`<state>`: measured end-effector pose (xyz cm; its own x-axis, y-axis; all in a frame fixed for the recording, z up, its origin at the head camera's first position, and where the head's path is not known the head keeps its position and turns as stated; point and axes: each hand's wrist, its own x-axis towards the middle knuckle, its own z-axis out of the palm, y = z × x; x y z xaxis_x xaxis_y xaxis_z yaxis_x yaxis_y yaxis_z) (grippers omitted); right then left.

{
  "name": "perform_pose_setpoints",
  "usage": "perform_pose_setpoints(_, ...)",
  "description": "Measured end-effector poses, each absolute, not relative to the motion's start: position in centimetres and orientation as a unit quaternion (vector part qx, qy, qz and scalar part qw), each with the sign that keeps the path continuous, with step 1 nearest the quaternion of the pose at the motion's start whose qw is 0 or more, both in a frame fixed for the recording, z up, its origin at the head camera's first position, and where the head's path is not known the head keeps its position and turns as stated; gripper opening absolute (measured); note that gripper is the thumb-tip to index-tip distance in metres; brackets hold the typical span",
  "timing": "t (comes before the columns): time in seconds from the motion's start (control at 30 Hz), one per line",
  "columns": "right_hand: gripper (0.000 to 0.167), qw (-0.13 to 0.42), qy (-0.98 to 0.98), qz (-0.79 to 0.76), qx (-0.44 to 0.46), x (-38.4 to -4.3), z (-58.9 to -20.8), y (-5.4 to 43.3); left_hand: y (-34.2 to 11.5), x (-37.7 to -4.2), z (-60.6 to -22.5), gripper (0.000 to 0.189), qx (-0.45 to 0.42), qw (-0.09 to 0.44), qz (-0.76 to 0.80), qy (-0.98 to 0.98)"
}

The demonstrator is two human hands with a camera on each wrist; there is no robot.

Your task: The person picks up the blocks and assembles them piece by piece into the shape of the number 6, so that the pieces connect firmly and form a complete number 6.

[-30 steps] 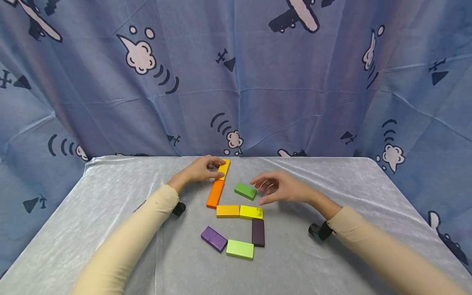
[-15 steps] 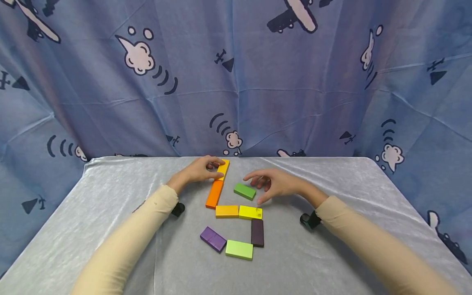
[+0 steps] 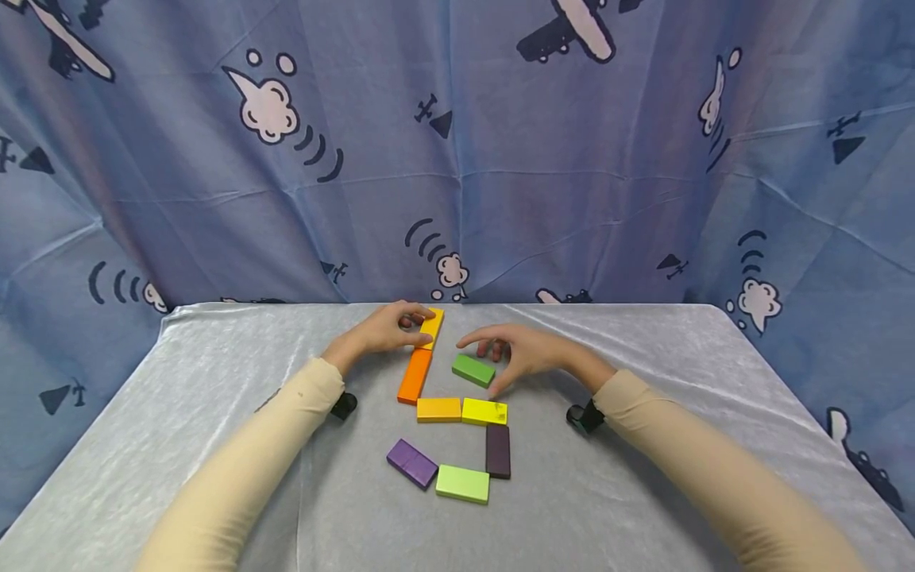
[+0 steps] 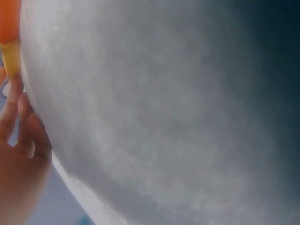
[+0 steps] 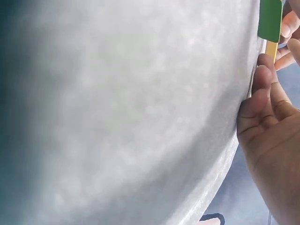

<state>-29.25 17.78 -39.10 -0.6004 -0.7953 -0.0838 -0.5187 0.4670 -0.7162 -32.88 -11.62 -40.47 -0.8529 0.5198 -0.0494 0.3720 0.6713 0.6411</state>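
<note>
In the head view my left hand (image 3: 389, 326) pinches an amber block (image 3: 432, 327) lengthwise, index finger at its far end and thumb at its near end. Touching that block's near end is an orange block (image 3: 415, 376). My right hand (image 3: 534, 351) spreads its thumb and index finger near a green block (image 3: 472, 370), without visibly gripping it. In the right wrist view the green block (image 5: 270, 21) lies beyond the fingertips. The left wrist view shows the left hand's fingers (image 4: 15, 93) at the amber block (image 4: 11, 58).
Towards the person lie an amber-yellow block (image 3: 439, 410), a bright yellow block (image 3: 484, 411), a dark brown block (image 3: 498, 451), a light green block (image 3: 462, 484) and a purple block (image 3: 412, 463), forming a curve. A grey cloth (image 3: 593, 508) covers the table; a blue printed curtain (image 3: 572, 222) hangs behind.
My right hand has moved left towards the green block, its index finger now reaching past the block's far side. The left hand keeps its hold on the amber block, and the blocks lie unmoved.
</note>
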Motion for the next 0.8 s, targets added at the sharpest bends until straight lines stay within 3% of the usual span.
perform_pose_setpoints(0.8,0.068,0.237,0.834,-0.313,-0.388,-29.69,-38.86,17.00,-11.54,-32.67,-40.34,0.049,0.245,0.110,0.319,0.909)
